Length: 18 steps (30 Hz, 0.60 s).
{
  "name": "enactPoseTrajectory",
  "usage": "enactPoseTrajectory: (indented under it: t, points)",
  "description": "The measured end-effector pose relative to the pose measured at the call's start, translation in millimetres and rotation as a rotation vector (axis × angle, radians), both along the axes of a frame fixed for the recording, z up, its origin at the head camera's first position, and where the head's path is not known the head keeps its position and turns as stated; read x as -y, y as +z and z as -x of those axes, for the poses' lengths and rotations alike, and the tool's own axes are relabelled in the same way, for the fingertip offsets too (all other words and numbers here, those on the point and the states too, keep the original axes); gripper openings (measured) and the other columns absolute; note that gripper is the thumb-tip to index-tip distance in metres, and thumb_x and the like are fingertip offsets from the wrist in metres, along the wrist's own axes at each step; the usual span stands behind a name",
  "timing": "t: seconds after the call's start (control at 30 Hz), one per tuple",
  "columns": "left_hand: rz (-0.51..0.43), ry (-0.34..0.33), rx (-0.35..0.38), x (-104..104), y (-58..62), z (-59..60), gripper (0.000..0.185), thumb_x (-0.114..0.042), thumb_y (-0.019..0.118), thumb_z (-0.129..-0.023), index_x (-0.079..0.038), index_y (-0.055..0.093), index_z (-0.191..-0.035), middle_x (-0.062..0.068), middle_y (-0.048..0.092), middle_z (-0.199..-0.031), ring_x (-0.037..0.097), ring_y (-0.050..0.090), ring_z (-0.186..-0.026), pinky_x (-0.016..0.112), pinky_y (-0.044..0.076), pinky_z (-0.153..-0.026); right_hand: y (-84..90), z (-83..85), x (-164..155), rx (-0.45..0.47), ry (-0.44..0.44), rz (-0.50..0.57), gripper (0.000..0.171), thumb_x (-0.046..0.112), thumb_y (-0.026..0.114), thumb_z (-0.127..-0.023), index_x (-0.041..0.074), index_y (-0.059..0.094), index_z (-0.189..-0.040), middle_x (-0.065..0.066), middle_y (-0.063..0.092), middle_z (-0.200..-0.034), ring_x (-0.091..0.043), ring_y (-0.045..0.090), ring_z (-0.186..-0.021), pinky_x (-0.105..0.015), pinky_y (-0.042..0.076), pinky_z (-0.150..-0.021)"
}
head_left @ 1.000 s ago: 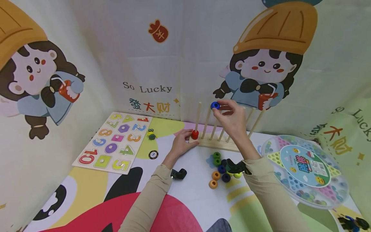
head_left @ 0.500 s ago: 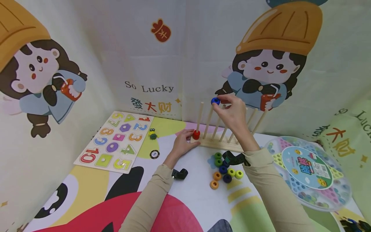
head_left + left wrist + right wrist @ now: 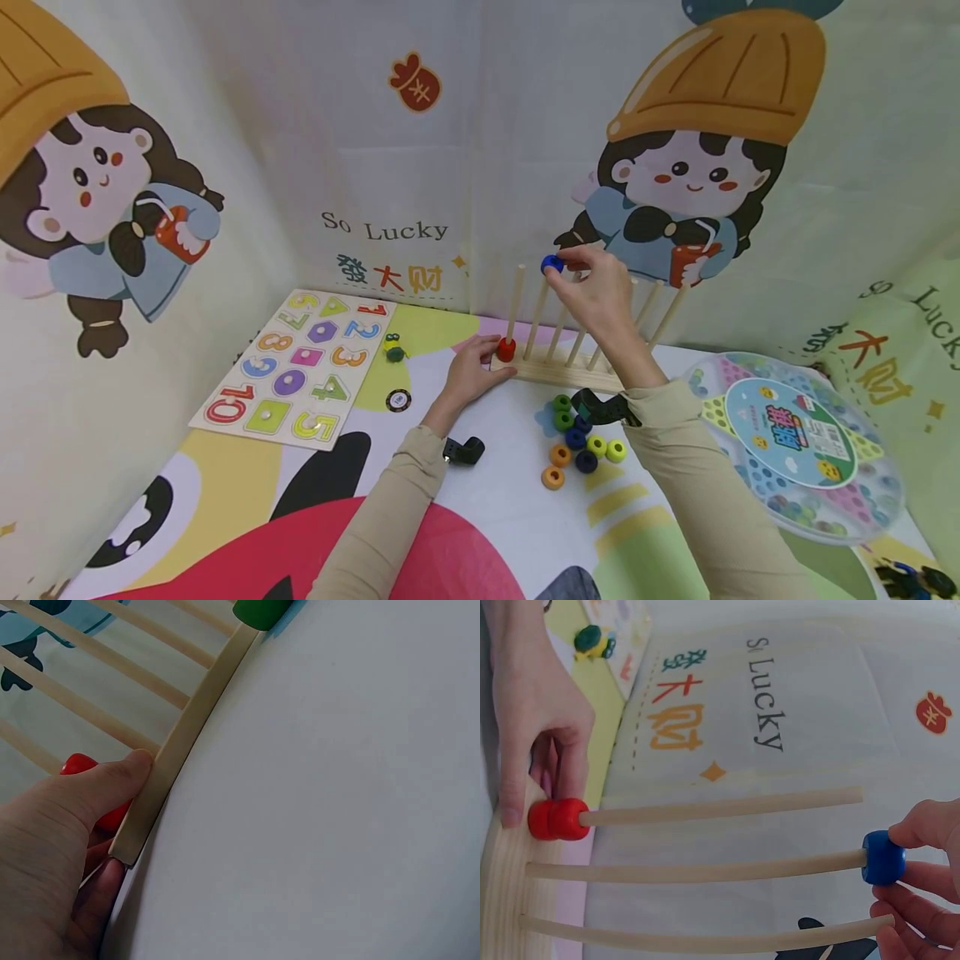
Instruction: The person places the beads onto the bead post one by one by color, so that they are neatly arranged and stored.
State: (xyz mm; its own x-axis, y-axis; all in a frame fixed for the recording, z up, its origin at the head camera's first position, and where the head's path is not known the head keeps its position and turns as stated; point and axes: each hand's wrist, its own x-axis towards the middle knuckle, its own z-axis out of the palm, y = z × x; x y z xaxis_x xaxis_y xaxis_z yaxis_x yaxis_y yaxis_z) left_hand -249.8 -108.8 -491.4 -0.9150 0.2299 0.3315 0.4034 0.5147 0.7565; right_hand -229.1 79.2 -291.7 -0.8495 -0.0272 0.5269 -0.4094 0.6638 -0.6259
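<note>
My right hand (image 3: pixel 600 292) pinches a blue bead (image 3: pixel 883 858) between thumb and fingers. The bead sits at the tip of the second peg from the left, its hole facing the peg (image 3: pixel 705 871). Low on the leftmost peg are two red beads (image 3: pixel 558 819), stacked against the base. My left hand (image 3: pixel 474 369) grips the left end of the wooden peg stand (image 3: pixel 562 373), thumb along its front edge in the left wrist view (image 3: pixel 176 750). The pegs farther right carry no beads where they show; my right hand and forearm partly cover them.
Loose green, dark blue, orange and yellow-green beads (image 3: pixel 560 455) lie in front of the stand. A wooden number puzzle board (image 3: pixel 352 292) lies at left, beside a small toy (image 3: pixel 393 348) and a black-and-white chip (image 3: pixel 399 401). A round clear game box (image 3: pixel 795 442) is at right.
My right hand has shifted slightly left with the blue bead, bringing it to the second peg's tip. My left hand keeps its place at the stand's end.
</note>
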Motion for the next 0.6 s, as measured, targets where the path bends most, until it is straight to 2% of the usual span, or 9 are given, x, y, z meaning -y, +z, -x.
enactPoseTrajectory:
  t: [0.17,0.27,0.37,0.6]
  points:
    - [0.019,0.012,0.035,-1,0.0,0.5,0.059,-0.024,0.083,-0.080,0.003,0.063,-0.128,0.010,0.059,-0.136,0.025,0.062,-0.109,0.035,0.053,-0.090,0.1,-1.7,1,0.003,-0.004,-0.024,0.026,0.017,0.072,-0.088,0.001,0.073,-0.109,-0.015,0.072,-0.104,-0.028,0.065,-0.094,-0.035,0.050,-0.073]
    - [0.023,0.015,0.037,-2,0.7,0.2,0.059,-0.024,0.083,-0.080,0.003,0.063,-0.128,0.010,0.058,-0.137,0.025,0.062,-0.111,0.036,0.053,-0.092,0.5,-3.1,-1,-0.013,0.019,0.013,0.025,0.014,0.072,-0.088,-0.001,0.072,-0.108,-0.016,0.071,-0.105,-0.029,0.065,-0.095,-0.040,0.055,-0.078]
    - [0.019,0.014,0.029,-2,1.0,1.0,0.058,-0.024,0.083,-0.080,0.004,0.063,-0.127,0.010,0.058,-0.137,0.026,0.061,-0.112,0.037,0.052,-0.092,0.3,-5.4,-4,-0.057,0.065,0.075,0.022,0.009,0.073,-0.086,-0.002,0.072,-0.106,-0.017,0.069,-0.103,-0.031,0.065,-0.094,-0.043,0.056,-0.078]
    - [0.019,0.015,0.005,-1,-1.1,3.0,0.059,-0.025,0.084,-0.079,0.005,0.064,-0.125,0.010,0.059,-0.136,0.026,0.062,-0.111,0.035,0.053,-0.091,-14.9,-11.8,-18,-0.228,0.121,0.157,0.017,0.005,0.073,-0.086,-0.003,0.073,-0.101,-0.015,0.069,-0.096,-0.028,0.066,-0.087,-0.021,0.050,-0.070]
